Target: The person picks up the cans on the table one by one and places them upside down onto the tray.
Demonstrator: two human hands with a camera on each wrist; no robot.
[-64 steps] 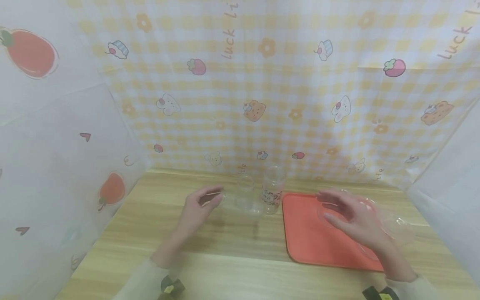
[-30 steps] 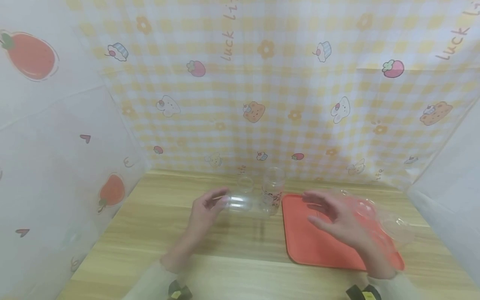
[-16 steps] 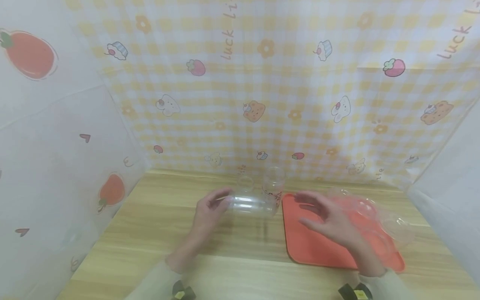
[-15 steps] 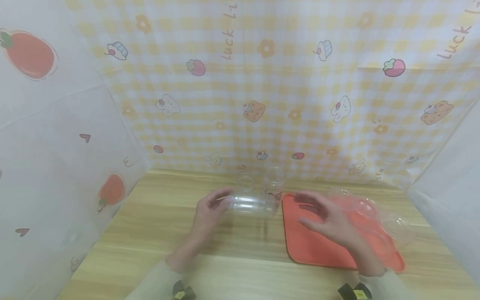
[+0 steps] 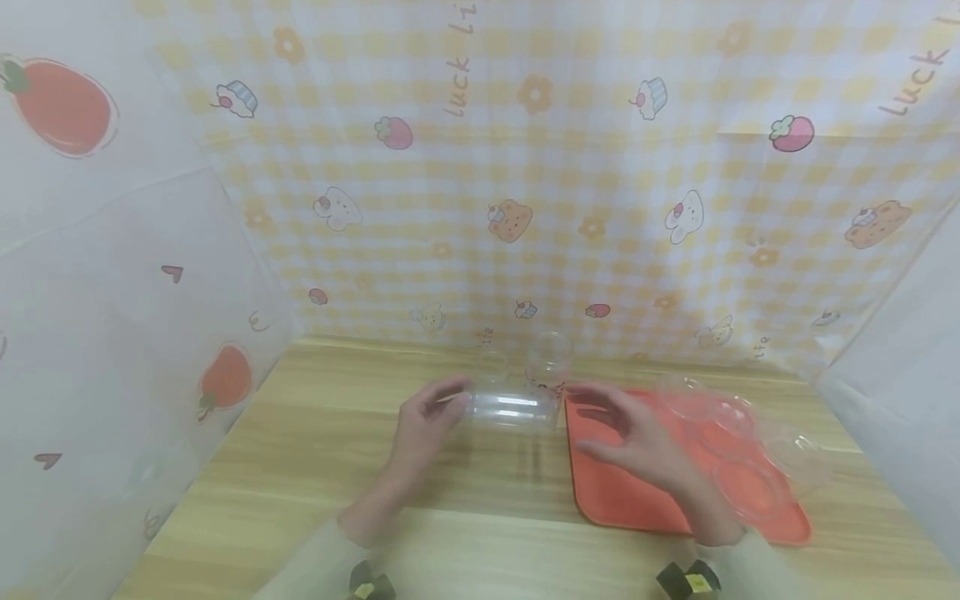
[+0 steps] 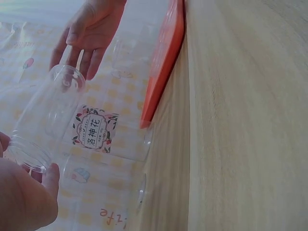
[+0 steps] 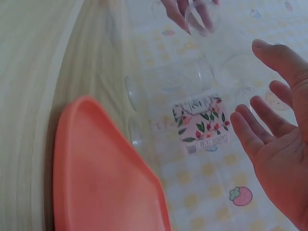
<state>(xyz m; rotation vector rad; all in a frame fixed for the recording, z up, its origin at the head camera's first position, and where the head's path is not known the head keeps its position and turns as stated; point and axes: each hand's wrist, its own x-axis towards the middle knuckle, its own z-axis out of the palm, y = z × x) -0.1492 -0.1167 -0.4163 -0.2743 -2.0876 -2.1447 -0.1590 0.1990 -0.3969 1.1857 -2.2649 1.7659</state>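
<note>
The left hand (image 5: 427, 421) pinches a clear jar (image 5: 513, 407) by its threaded mouth, thumb and fingers curled about the rim. The jar lies on its side above the back half of the worktop (image 5: 337, 467), its other end pointing toward the tray's back left corner. The right hand (image 5: 630, 433) grips nothing: its fingers are spread, thumb apart, close to that end; whether they touch it cannot be told.

Behind stand a plain jar (image 5: 491, 367) and, to its right, a labelled jar (image 5: 550, 354), both near the worktop's back edge. In the left wrist view the label (image 6: 95, 129) reads 洛神花 in large characters, framed by red flowers and green leaves; its smaller lines are too fine to read. The right wrist view shows more small, unreadable print and a dark block at the label's lower edge.

The red tray (image 5: 622, 492) sits toward the worktop's right edge, with clear round pieces (image 5: 750, 487) along its right side, one reaching past its rim. On the checked cloth (image 5: 420, 192) behind, lettering reads "luck li", cut off at the top, and, lower down, "life" (image 6: 113, 217).
</note>
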